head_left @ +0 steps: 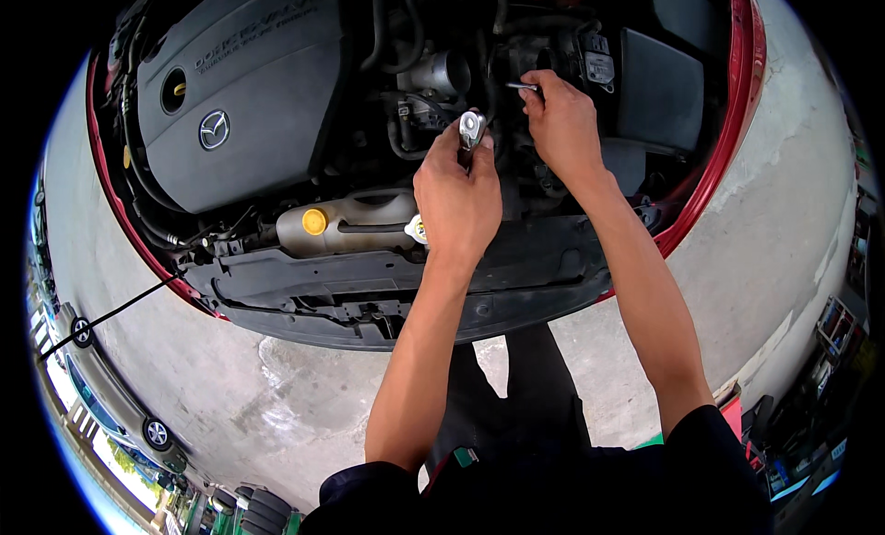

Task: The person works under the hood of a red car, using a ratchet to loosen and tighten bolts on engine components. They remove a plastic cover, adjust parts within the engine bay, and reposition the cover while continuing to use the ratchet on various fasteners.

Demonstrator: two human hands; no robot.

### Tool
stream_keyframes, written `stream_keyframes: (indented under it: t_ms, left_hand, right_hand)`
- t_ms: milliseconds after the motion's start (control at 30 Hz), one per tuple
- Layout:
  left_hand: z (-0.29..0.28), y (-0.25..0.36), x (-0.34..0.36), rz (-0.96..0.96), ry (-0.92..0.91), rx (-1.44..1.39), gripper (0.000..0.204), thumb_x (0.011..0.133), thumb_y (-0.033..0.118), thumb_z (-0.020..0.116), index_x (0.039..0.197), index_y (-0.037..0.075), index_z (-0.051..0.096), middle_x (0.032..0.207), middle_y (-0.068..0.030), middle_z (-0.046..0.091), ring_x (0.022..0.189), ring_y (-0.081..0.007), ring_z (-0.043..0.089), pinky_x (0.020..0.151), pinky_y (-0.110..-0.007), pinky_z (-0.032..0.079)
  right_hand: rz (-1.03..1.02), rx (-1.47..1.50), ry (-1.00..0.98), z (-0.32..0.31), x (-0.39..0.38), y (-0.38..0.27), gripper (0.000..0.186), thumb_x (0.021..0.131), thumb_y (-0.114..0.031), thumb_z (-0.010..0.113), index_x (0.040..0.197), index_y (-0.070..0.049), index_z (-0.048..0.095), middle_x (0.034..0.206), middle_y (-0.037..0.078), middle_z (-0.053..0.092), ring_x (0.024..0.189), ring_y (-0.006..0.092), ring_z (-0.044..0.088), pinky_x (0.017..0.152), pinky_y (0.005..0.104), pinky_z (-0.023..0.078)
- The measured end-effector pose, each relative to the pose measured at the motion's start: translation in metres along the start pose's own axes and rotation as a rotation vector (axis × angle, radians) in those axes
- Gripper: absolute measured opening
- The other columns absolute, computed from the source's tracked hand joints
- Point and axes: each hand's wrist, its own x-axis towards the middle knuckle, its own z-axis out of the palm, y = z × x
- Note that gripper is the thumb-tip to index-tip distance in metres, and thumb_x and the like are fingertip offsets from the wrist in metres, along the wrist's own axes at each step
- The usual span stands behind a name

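Over the open engine bay, my left hand [458, 203] is closed around a ratchet wrench [471, 125]. The wrench's shiny round head points up, and most of its handle is hidden in my palm. To the right and slightly farther in, my right hand [564, 134] pinches a short, thin metal rod [522, 85] between thumb and fingers. The rod's exact kind is too small to tell. Just beyond my hands lies a metal throttle body [447, 74] with a round opening, among black hoses. A radiator cap [417, 229] shows partly beside my left wrist.
A grey plastic engine cover [249, 102] fills the left of the bay. A translucent reservoir [355, 220] with a yellow cap [315, 223] sits near the front panel [406, 282]. Red fenders [710, 194] border the bay. A parked car [111, 397] stands left; tool shelves [834, 328] stand right.
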Motion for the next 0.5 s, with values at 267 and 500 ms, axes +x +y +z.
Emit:
stream_keyframes:
  t_ms: [267,500]
  left_hand:
    - [0.015,-0.007,0.096,-0.080,-0.260,0.002,0.024,0.090,0.019,0.072,0.102,0.000,0.068,0.071,0.0015,0.057,0.063,-0.0076,0.047,0.060,-0.029,0.040]
    - [-0.018,0.004,0.103,0.094,-0.229,0.206,0.022,0.090,0.022,0.075,0.097,0.001,0.073,0.069,0.0059,0.055,0.062,-0.0031,0.043,0.056,-0.024,0.032]
  right_hand:
    - [0.023,0.036,-0.104,0.043,0.000,0.020,0.019,0.081,0.004,0.065,0.100,0.001,0.066,0.088,0.023,0.069,0.090,0.0419,0.067,0.076,0.0487,0.053]
    - [0.091,0.124,-0.053,0.042,0.015,0.011,0.014,0.087,-0.004,0.067,0.100,0.000,0.071,0.097,0.018,0.073,0.091,0.0346,0.070,0.082,0.0423,0.055]
